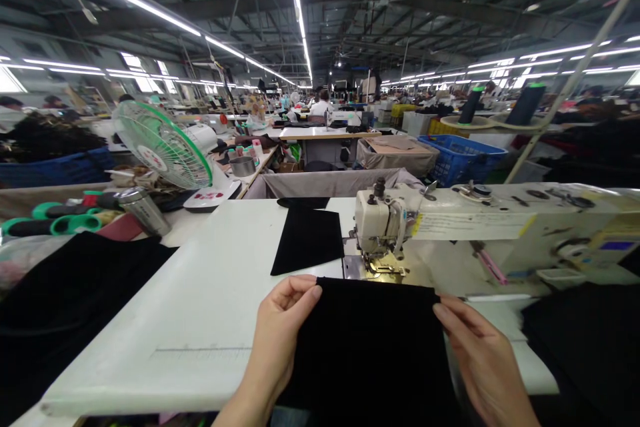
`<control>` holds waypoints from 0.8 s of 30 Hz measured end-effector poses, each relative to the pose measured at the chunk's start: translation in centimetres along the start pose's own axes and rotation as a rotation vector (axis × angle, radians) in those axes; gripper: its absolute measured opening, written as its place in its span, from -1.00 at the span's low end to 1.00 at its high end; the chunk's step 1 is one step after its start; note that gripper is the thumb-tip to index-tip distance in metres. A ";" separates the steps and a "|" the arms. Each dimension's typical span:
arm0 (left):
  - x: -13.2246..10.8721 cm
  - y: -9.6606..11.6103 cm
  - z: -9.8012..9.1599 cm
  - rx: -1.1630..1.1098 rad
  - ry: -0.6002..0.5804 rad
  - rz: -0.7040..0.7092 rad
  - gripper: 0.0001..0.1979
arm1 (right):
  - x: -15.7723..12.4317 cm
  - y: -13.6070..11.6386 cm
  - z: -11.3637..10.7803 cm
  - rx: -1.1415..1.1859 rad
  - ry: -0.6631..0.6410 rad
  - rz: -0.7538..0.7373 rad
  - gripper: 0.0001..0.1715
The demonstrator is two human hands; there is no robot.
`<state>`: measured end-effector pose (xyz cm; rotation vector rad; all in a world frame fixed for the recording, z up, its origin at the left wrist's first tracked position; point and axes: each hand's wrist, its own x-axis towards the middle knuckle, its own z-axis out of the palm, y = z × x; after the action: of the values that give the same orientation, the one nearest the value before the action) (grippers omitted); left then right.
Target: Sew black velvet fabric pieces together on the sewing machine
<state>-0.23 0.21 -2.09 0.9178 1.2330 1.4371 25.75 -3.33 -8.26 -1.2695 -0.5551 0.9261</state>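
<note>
Between my two hands a black fabric panel (373, 353) hangs down, its top edge stretched nearly level. My left hand (280, 327) pinches the panel's upper left corner between thumb and fingers. The upper right corner is pinched by my right hand (480, 347). Just beyond the held edge stands a cream sewing machine (383, 220), its needle area lit yellow. Another black fabric piece (307, 240) lies flat on the white table (200, 300), left of the machine head. The panel's lower end runs out of view.
More black cloth (65, 300) drapes at the left, and a dark pile (585, 340) lies at the right. A green-rimmed fan (163, 147), a steel flask (143, 210) and thread spools (75, 223) stand at left. A blue crate (463, 157) sits behind the machine.
</note>
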 end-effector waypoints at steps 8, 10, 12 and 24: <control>1.3 0.3 -0.5 -0.076 0.048 -0.081 -0.63 | -0.5 -1.8 1.6 0.025 -0.096 -0.091 -0.67; 1.7 0.3 -0.8 -0.062 0.061 -0.105 -0.62 | -0.6 -2.4 2.1 0.028 -0.123 -0.112 -0.69; 2.1 0.1 -1.2 -0.035 0.065 -0.114 -0.63 | -0.6 -2.8 2.5 0.035 -0.115 -0.129 -0.68; 3.6 2.4 -1.5 0.219 -0.022 0.013 -0.58 | -0.9 -3.4 2.3 -0.063 -0.222 -0.218 -0.74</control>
<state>-2.90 3.36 -0.25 1.0875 1.3896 1.3158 24.36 -2.93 -4.36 -1.1417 -0.8856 0.8761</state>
